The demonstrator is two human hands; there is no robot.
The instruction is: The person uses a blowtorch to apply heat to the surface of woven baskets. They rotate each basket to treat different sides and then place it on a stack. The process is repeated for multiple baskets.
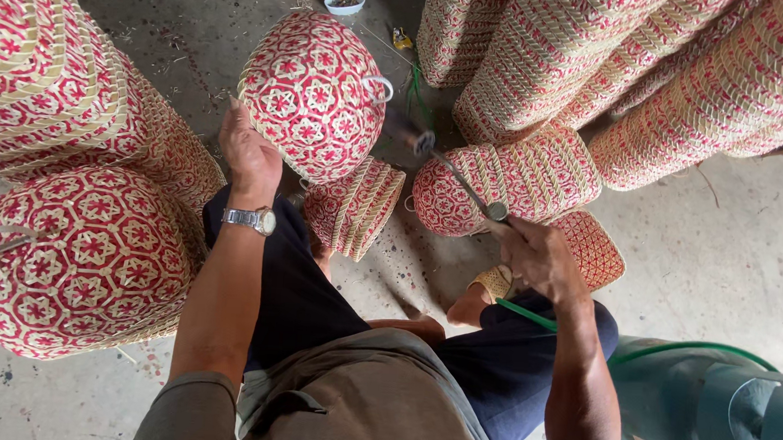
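We look down at our own two hands among red-and-straw woven baskets on a concrete floor (733, 259). Our left hand (249, 152), with a metal wristwatch (254, 220), rests flat and open against a round patterned basket (313, 93) at upper centre. Our right hand (539, 256) is closed around a metal torch wand (462, 183) fed by a green hose (531, 315). Two smaller baskets lie near the centre, one large one at left. Stacks fill the upper left and upper right. A green gas cylinder (715, 416) sits at lower right.
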